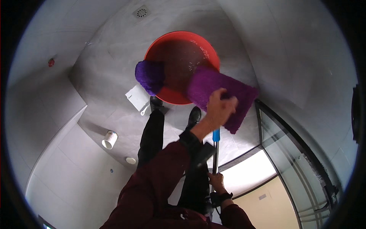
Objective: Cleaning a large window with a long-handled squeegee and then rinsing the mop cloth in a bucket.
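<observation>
My left hand (222,107), blurred, is over a flat purple fluffy mop pad (241,93), its fingers apart and bent; whether they touch the pad is unclear. The pad's far left corner overlaps the rim of a red plastic basin (183,102) holding murky water. Lower down, my right hand (217,181) is closed around a metal mop pole (215,160) with a blue sleeve (216,135). The pole's upper end is hidden behind my left hand and the pad. A darker purple fluffy cloth (148,75) hangs over the basin's left rim.
Left of my black shoes (194,115) lie a white dustpan-like piece (138,97) and a white open cylinder (110,139). A floor drain (141,12) is beyond the basin. Tiled walls stand at both sides, and a black-framed glass door (286,137) is at right.
</observation>
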`<state>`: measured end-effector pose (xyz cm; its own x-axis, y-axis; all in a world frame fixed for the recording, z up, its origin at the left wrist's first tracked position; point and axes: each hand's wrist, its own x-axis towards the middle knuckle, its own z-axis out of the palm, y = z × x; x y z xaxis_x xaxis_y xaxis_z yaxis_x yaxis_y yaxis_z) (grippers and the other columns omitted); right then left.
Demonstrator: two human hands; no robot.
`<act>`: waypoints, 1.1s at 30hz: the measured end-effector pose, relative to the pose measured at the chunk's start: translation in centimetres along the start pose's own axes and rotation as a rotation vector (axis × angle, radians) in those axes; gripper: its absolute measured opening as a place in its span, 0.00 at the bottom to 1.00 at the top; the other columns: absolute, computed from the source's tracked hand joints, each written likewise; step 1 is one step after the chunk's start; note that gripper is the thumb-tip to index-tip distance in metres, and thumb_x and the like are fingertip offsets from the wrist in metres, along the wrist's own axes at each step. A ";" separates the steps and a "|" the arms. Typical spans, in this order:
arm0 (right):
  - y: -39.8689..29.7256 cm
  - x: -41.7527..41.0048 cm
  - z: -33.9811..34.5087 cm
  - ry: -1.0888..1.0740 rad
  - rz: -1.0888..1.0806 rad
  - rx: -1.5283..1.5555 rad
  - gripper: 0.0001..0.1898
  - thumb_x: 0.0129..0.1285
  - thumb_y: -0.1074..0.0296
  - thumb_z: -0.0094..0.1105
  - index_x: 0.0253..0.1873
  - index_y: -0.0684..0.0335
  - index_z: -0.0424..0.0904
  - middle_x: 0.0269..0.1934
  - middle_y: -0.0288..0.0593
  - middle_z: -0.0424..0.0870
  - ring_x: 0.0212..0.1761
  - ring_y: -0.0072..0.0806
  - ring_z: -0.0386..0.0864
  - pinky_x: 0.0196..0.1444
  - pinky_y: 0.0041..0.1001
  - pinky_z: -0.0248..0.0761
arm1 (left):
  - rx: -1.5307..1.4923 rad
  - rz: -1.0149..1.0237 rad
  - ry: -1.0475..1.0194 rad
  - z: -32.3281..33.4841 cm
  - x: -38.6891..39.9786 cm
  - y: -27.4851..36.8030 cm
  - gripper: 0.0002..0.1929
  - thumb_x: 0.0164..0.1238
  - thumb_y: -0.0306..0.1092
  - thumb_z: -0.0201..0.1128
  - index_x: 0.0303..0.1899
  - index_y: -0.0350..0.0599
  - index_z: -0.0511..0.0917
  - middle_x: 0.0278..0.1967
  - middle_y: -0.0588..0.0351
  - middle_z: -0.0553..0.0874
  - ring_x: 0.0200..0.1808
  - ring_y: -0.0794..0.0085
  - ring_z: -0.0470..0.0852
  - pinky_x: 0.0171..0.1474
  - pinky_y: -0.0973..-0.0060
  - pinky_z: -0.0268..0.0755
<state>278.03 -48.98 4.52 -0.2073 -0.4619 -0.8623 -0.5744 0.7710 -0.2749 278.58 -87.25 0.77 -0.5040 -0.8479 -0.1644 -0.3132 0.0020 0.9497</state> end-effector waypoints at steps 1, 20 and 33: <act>-0.6 -0.2 0.0 -0.018 0.233 0.363 0.17 0.49 0.59 0.64 0.23 0.70 0.75 0.14 0.43 0.76 0.15 0.28 0.76 0.20 0.29 0.71 | -0.027 -0.110 -0.037 -0.2 1.0 -1.6 0.15 0.59 0.40 0.56 0.44 0.45 0.75 0.52 0.45 0.70 0.58 0.51 0.63 0.57 0.58 0.56; -5.9 -0.2 -2.8 -0.044 0.570 0.373 0.14 0.47 0.63 0.58 0.27 0.72 0.76 0.14 0.45 0.73 0.19 0.22 0.72 0.24 0.30 0.67 | 0.342 -0.616 -0.174 -0.2 0.9 -10.6 0.37 0.66 0.60 0.40 0.66 0.40 0.48 0.67 0.41 0.49 0.69 0.50 0.46 0.63 0.41 0.42; -4.3 0.3 -2.2 -0.037 0.522 0.437 0.14 0.46 0.63 0.58 0.26 0.72 0.76 0.16 0.50 0.75 0.18 0.29 0.74 0.24 0.31 0.68 | 0.349 -0.026 -0.321 -0.8 2.5 -5.6 0.35 0.63 0.60 0.43 0.68 0.53 0.49 0.69 0.43 0.44 0.70 0.47 0.42 0.62 0.38 0.36</act>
<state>278.66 -53.39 6.39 -0.3384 0.0283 -0.9406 -0.0324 0.9986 0.0417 279.77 -89.80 -4.78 -0.6989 -0.6431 -0.3131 -0.5530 0.2081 0.8068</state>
